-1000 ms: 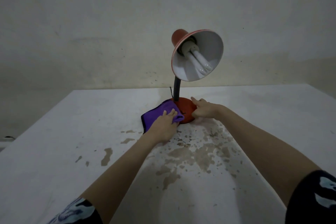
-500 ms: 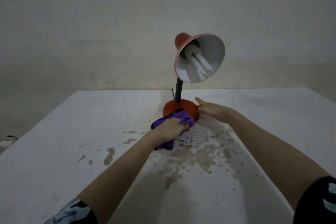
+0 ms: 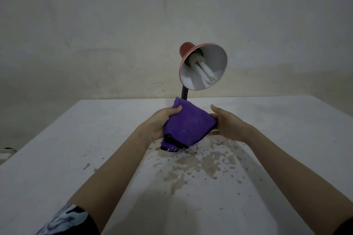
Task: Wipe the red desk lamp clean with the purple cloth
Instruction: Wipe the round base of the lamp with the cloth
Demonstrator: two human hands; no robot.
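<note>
A person's left hand (image 3: 159,125) grips the folded purple cloth (image 3: 188,126) over a stained table (image 3: 57,149). The right hand (image 3: 228,123) meets the cloth's right corner, its grip unclear. The red desk lamp (image 3: 203,66) stands directly behind, with its shade above the fingers and its base hidden.

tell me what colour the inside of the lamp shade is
White; the lamp shade is red only on its outside. The head view shows it best.

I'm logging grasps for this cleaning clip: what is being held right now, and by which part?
The purple cloth: the left hand grips its left edge, thumb on top; the right hand holds its right corner.
</note>
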